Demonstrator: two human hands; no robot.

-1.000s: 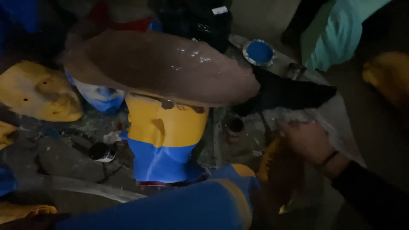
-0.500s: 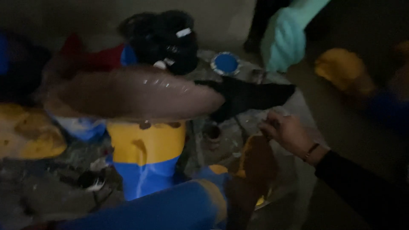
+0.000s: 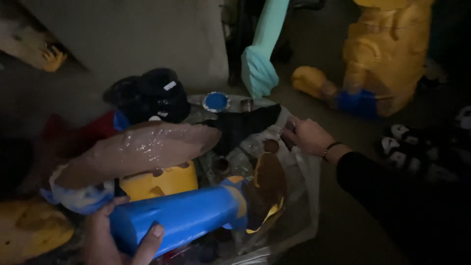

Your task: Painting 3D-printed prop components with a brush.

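Left hand [image 3: 115,235] clamped on smooth blue cylinder [image 3: 179,216]. Right hand [image 3: 309,136] fingers together near small brown-painted pot [image 3: 271,145]. Glossy brown slab [image 3: 142,149] overhangs crowded clutter.

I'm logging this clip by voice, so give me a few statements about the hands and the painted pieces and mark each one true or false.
1. The left hand grips a blue cylinder. True.
2. The right hand rests on the blue cylinder. False: it is apart from it, reaching over the clear plastic sheet near a small dark object.
3. The right wrist wears a dark band. True.
4. The small round lid behind the pile is red. False: it is blue.
5. A large glossy brown piece lies above a yellow piece. True.
6. The big figure at upper right is green. False: it is yellow with a blue patch.
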